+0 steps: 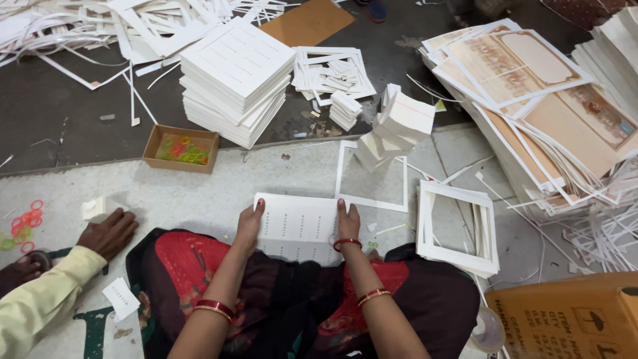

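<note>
White card is the material everywhere here: the person sits on the floor (199,193) and holds a printed white sheet (297,228) flat at the near edge of the pale mat, just in front of the lap. The left hand (249,224) grips the left side of the sheet and the right hand (347,221) grips the right side, thumbs on top, fingers closed under the card. The risk, as it seems, is that the sheet bends or slides when one hand lets go, because it lies half on the lap and half on the floor. The leaning pile of small cut cards (397,126) beyond the empty white frame (340,174) looks unsteady and could fall onto the working place if something pushes it. The stack of frames (458,229) at the right is very near to the right forearm, so an elbow could shift it. Another person's hand (106,233), in a yellow sleeve, rests on the floor at the left and could come in the way. Farther back stand a tall stack of white sheets (236,76), a small cardboard tray of coloured rubber bands (181,149), brown printed sheets (531,86) at the right, and many paper strips (86,33) over the dark floor, on which a foot can slip.
</note>
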Available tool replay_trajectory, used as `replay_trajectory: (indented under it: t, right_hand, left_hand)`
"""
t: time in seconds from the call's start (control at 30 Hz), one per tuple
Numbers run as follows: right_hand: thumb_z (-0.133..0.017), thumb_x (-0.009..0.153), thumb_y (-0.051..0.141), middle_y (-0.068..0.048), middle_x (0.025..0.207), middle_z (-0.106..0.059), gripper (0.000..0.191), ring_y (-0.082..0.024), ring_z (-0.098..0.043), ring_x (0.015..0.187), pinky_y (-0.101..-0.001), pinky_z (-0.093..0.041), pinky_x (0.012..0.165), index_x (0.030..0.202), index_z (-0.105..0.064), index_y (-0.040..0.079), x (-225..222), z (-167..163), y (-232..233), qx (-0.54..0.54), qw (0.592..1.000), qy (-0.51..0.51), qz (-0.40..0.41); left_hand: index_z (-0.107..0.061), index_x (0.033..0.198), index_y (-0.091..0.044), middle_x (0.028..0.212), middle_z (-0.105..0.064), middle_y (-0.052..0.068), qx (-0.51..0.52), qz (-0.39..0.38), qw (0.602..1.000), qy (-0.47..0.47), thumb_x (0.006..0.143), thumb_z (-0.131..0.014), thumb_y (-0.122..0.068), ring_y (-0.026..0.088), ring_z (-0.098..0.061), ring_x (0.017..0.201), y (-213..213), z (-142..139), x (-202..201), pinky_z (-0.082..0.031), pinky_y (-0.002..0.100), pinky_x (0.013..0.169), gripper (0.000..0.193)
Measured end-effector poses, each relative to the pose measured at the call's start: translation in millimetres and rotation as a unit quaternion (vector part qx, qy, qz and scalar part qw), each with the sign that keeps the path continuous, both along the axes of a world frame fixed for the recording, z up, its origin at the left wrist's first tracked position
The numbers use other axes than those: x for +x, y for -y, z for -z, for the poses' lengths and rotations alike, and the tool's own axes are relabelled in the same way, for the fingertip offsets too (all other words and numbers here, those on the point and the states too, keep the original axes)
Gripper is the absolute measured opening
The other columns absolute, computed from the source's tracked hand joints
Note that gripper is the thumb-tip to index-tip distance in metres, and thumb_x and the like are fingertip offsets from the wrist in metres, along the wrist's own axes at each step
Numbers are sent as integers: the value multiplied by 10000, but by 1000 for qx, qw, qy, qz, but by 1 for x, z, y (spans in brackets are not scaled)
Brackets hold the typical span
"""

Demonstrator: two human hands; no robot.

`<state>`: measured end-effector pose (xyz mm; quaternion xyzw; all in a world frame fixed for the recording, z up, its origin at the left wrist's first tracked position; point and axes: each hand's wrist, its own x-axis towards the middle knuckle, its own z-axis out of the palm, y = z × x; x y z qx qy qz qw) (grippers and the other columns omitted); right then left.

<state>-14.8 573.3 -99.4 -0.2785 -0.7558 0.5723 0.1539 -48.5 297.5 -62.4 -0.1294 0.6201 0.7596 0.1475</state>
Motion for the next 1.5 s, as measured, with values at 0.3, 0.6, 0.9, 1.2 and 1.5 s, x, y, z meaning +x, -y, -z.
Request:
replay_trajectory:
  t: [0.3, 0.6, 0.9, 1.2, 1.5]
  right_hand:
    - [-666, 942, 338, -266, 1210, -618, 487, -454, -531, 1171, -528, -383, 998, 1229, -573, -44, 15, -90, 49, 342, 926, -146, 67]
    - [-555, 1045, 339, -112, 827, -711, 368, -307, -678, 840, -461, -497, 806, 835, -691, 68, -17, -142, 108, 434, 856, -34, -279]
    - [-562, 1018, 315, -90, 717, -692, 381, -301, -664, 682, -447, -506, 645, 736, -673, 85, -17, -132, 94, 444, 851, -117, -255]
    - [-557, 1026, 316, -116, 690, -685, 424, -323, -657, 633, -454, -500, 573, 694, -664, 76, -19, -135, 96, 425, 859, -124, -256]
    - [-569, 1023, 318, -112, 711, -697, 405, -320, -661, 647, -446, -508, 606, 718, -687, 78, -20, -132, 97, 420, 865, -108, -252]
  left_hand:
    - [-696, 1159, 34, 1001, -730, 99, 6, -10, 1000, -4, 1028, -559, -453, 159, -663, 873, 0, -4, 6, -526, 322, 808, 523]
    - [-700, 1165, 18, 1014, -760, 111, 43, 69, 995, 60, 970, -611, -474, 185, -721, 870, 12, -29, 10, -565, 329, 773, 537]
    - [-640, 1279, 35, 1148, -745, 140, 77, 241, 966, 58, 875, -772, -271, 238, -709, 1040, 18, -51, -8, -573, 380, 889, 524]
    - [-683, 1224, 22, 1090, -765, 112, 97, 212, 971, 43, 880, -761, -224, 216, -722, 987, 20, -25, -2, -577, 373, 869, 430]
    - [-705, 1084, 40, 901, -737, 89, -8, 78, 995, -55, 1026, -568, -465, 133, -660, 786, 3, 3, 4, -540, 303, 688, 528]
